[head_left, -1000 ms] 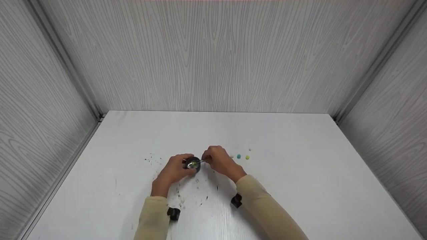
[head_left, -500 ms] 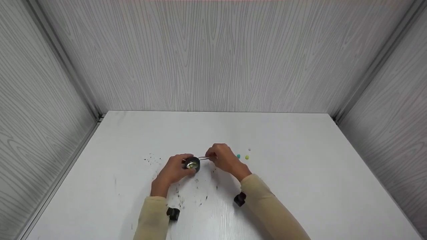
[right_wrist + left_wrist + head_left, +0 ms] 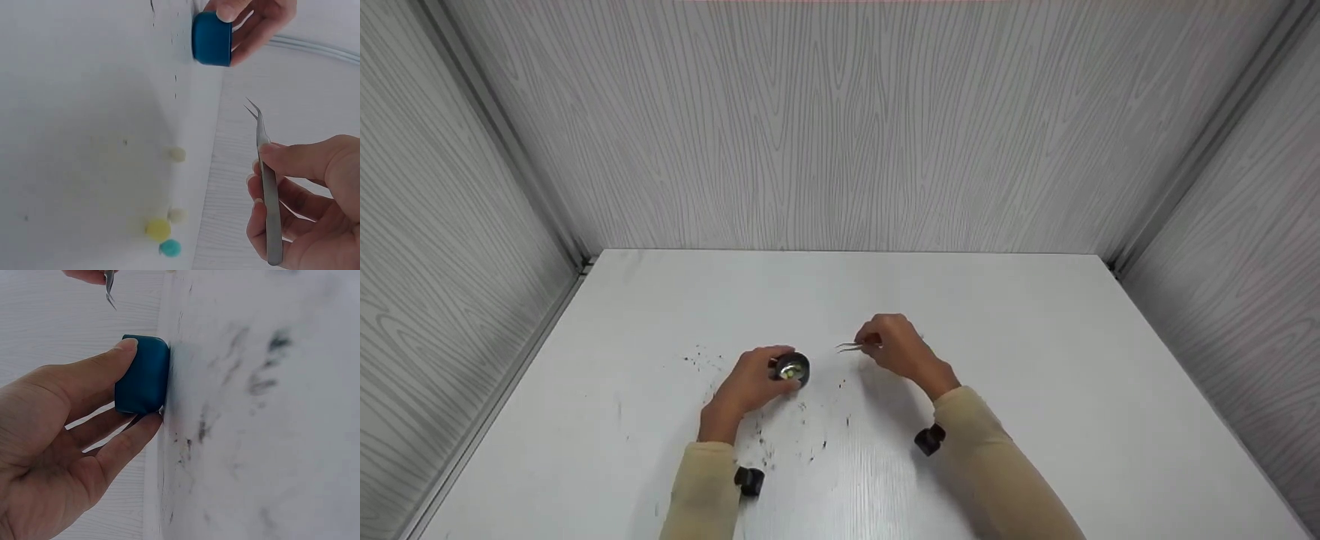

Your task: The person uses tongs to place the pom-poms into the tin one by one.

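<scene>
My left hand point(image 3: 754, 381) grips a small blue cup point(image 3: 143, 377), thumb on one side and fingers on the other; the cup stands upright on the table. Small yellowish pieces point(image 3: 790, 373) show inside it in the head view. To the cup's right, my right hand point(image 3: 898, 349) pinches metal tweezers point(image 3: 271, 208) with bent points. The points are apart with nothing between them, aimed toward the cup. In the right wrist view, a yellow ball point(image 3: 158, 229), a teal ball point(image 3: 170, 247) and two pale balls lie on the table; my right hand hides most of them from the head view.
The white table point(image 3: 1020, 337) bears dark specks and smudges point(image 3: 765, 442) near and in front of the left hand. Grey wood-patterned panels point(image 3: 840, 127) close in the back and both sides. A black wrist camera point(image 3: 750, 481) sits at each sleeve.
My right hand has drawn the tweezers out of the cup and moved right and slightly back, covering the coloured balls in the head view. My left hand and the cup have stayed in place.
</scene>
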Motion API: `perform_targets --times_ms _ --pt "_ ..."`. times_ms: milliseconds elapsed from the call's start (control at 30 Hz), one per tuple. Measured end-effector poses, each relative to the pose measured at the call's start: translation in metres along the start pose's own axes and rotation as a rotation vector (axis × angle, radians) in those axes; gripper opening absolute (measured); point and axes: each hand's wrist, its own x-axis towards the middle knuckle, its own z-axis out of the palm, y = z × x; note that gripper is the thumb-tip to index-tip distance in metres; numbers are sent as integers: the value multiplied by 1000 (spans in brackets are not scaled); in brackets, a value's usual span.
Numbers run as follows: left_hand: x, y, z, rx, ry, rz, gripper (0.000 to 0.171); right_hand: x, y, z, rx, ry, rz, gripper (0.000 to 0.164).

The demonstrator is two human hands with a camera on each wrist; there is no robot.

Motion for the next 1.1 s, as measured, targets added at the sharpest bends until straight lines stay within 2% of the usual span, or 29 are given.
perform_targets --times_ms 467,633,933,1100 --pt "-1 0 -1 -8 0 16 58 -21 35 -21 -9 30 47 10" --pt "0 -2 -1 -17 -1 26 58 -23 39 -20 -10 18 69 10" --pt "-1 -3 0 -21 2 21 58 -24 38 -12 -12 -15 28 7" --pt "-1 -3 1 -10 2 16 59 -24 38 -7 -11 -36 63 8"
